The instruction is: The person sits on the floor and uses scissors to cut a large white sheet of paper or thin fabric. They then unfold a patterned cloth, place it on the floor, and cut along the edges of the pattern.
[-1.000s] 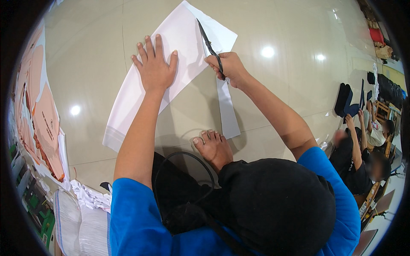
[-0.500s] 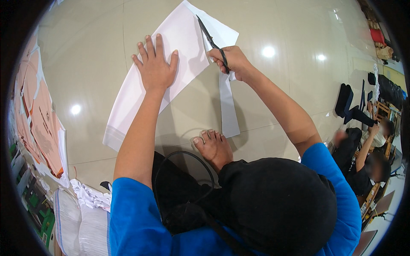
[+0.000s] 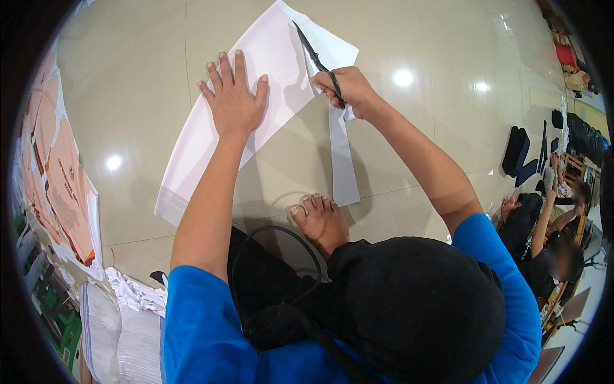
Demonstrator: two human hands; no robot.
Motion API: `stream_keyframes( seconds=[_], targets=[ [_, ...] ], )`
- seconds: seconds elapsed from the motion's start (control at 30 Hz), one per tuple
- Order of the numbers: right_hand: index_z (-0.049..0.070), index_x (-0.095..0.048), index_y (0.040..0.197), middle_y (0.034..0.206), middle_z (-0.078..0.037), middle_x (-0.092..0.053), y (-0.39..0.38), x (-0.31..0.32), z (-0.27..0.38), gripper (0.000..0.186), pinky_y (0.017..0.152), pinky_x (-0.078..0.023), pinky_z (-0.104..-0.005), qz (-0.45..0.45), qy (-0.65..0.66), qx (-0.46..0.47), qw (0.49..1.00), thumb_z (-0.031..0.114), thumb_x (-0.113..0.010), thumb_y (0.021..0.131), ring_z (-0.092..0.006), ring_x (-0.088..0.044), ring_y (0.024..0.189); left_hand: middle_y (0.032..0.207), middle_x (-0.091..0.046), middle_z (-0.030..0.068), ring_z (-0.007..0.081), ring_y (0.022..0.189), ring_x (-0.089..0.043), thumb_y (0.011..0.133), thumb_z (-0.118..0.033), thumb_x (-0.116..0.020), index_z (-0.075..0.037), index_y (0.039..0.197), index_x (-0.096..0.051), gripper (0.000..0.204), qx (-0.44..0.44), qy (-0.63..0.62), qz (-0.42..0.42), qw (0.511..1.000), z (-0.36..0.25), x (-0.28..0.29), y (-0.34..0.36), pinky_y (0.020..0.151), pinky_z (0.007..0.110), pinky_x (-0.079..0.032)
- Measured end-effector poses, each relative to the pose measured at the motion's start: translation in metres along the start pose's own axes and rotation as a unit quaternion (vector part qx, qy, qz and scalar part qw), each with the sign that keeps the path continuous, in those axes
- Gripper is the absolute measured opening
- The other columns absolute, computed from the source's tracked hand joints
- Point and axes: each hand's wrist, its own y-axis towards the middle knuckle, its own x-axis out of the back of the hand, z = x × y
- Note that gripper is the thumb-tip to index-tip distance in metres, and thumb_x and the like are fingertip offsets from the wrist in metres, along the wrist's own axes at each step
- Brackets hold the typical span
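On the tiled floor lies a large pale pinkish-white sheet (image 3: 198,163), its upper right part whiter. My left hand (image 3: 233,105) presses flat on it with fingers spread. Black scissors (image 3: 306,43) are in my right hand (image 3: 350,93), their point reaching up toward the sheet's top corner along a slit. A narrow white strip (image 3: 345,169) hangs down from near my right hand toward my bare foot (image 3: 323,227); I cannot tell whether it is separate from the sheet.
Peach-printed white pieces (image 3: 61,192) lie at the left, with white sacks (image 3: 125,342) below them. At the right, dark cloth pieces (image 3: 524,166) lie on the floor near seated co-workers (image 3: 547,262). A black cable loops over my lap.
My right hand and the scissors have shifted slightly up and right. My left hand stays in place. The co-workers at the right have moved their arms.
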Motion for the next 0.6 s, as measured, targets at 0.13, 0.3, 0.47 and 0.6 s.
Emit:
stream_keyframes(
  seconds=[0.13, 0.3, 0.47, 0.6],
  targets=[
    [0.012, -0.052, 0.065, 0.060, -0.002, -0.050, 0.0036, -0.0001, -0.0022, 0.035, 0.054, -0.031, -0.0359, -0.010, -0.020, 0.003, 1.000, 0.030, -0.080, 0.076, -0.0153, -0.048, 0.054, 0.181, -0.025, 0.0199, 0.0476, 0.168, -0.018, 0.111, -0.064, -0.044, -0.016, 0.176, -0.028, 0.082, -0.001, 0.004, -0.001, 1.000, -0.0001, 0.0001, 0.0003, 0.132, 0.072, -0.013],
    [0.012, -0.052, 0.065, 0.060, -0.002, -0.050, 0.0056, 0.0004, -0.0031, 0.035, 0.054, -0.032, -0.0362, -0.009, -0.021, 0.005, 1.000, 0.030, -0.080, 0.076, -0.0152, -0.048, 0.054, 0.182, -0.025, 0.0195, 0.0470, 0.168, -0.017, 0.111, -0.064, -0.044, -0.017, 0.176, -0.028, 0.082, 0.001, 0.006, 0.005, 1.000, -0.0008, 0.0008, 0.0007, 0.132, 0.071, -0.013],
    [0.009, -0.053, 0.065, 0.063, -0.003, -0.052, -0.0006, -0.0015, 0.0005, 0.033, 0.052, -0.036, -0.0334, 0.001, 0.012, 0.006, 1.000, 0.023, -0.080, 0.080, -0.0138, -0.048, 0.055, 0.182, -0.024, 0.0189, 0.0466, 0.168, -0.017, 0.111, -0.064, -0.043, -0.017, 0.177, -0.027, 0.082, 0.004, 0.007, 0.010, 1.000, -0.0003, 0.0017, -0.0017, 0.132, 0.071, -0.012],
    [0.007, -0.056, 0.067, 0.065, -0.003, -0.053, 0.0002, 0.0023, -0.0032, 0.032, 0.052, -0.038, -0.0323, 0.013, 0.002, 0.013, 1.000, 0.021, -0.080, 0.081, -0.0128, -0.047, 0.055, 0.182, -0.023, 0.0188, 0.0471, 0.168, -0.017, 0.111, -0.064, -0.043, -0.017, 0.177, -0.026, 0.082, 0.006, 0.006, 0.018, 1.000, -0.0006, 0.0022, -0.0052, 0.132, 0.071, -0.013]
  ],
)
